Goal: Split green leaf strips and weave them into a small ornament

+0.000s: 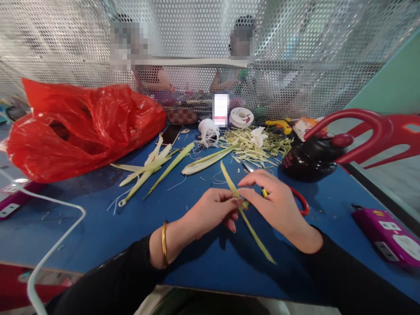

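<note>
Between the fingertips of my left hand [213, 208] is a long, narrow pale green strip that looks like corn husk [257, 236]. It slants across, one end pointing up and away, the other hanging toward me. My right hand [272, 199] meets it at the same spot, thumb and forefinger pinching its middle. A small folded or knotted bit seems to sit there, partly hidden by the fingers. Under and beside my right hand lie scissors with a red handle [303, 202]. Larger husk leaves [144, 173] are spread beyond my left hand, some with white threads.
Behind the hands lies a heap of husk shreds [246, 151], with white thread [209, 132] and a spool [242, 117]. A red plastic bag [108, 127] fills the left. On the right stand a dark pot [306, 159] and a purple power strip [389, 234]. A white cable [62, 238] crosses the left.
</note>
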The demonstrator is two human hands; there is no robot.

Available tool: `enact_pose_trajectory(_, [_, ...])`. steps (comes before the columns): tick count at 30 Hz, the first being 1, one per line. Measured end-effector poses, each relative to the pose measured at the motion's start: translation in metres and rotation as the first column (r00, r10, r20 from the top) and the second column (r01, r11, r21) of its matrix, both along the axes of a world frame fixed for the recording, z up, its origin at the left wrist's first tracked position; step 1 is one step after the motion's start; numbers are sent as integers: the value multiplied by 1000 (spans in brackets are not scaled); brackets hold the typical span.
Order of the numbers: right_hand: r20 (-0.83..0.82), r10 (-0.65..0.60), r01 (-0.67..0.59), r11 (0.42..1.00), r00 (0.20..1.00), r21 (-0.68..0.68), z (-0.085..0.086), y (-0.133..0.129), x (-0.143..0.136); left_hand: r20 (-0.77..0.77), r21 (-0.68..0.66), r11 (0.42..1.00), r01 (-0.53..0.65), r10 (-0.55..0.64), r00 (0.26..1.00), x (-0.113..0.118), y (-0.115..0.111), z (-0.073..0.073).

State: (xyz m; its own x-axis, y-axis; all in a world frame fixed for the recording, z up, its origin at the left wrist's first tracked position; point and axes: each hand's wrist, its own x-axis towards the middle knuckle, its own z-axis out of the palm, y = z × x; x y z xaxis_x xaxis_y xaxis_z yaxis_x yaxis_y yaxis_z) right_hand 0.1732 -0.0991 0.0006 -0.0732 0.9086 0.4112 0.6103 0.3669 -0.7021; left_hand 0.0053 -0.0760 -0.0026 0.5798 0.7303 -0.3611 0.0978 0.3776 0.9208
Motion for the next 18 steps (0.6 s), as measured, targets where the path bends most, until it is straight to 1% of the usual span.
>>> enact_pose_trajectory(1, [-49, 63, -68, 992, 997, -103, -1, 1, -2, -12, 1, 999, 36, -36, 999, 0, -1, 0])
enact_pose_trajectory(2, [-110, 98, -118, 973, 989, -197, -2, 1, -3, -22, 1, 998, 64, -64, 998, 1, -2, 1])
enact_pose_trajectory(3, [-169, 105, -148, 952, 980, -269, -2, 2, -5, -29, 0, 997, 80, -80, 996, 1, -2, 1])
enact_pose_trajectory(4, [-215, 92, -157, 937, 972, -311, -3, 2, -6, -32, -3, 996, 86, -86, 996, 1, -3, 1])
enact_pose_trajectory(5, [-246, 72, -152, 934, 967, -325, -3, 2, -7, -29, -9, 996, 88, -88, 996, 1, -3, 0])
enact_pose_trajectory(9, [-297, 21, -109, 952, 955, -285, -3, 0, -10, 30, -58, 992, 108, -107, 994, -1, -2, -2])
enact_pose_trajectory(12, [-308, 0, -93, 954, 951, -285, -6, -2, -12, 65, -85, 987, 139, -134, 989, -3, -2, -3])
enact_pose_trajectory(18, [-319, 4, -83, 969, 948, -234, -12, -4, -18, 78, -90, 980, 179, -172, 982, -4, -2, -4])
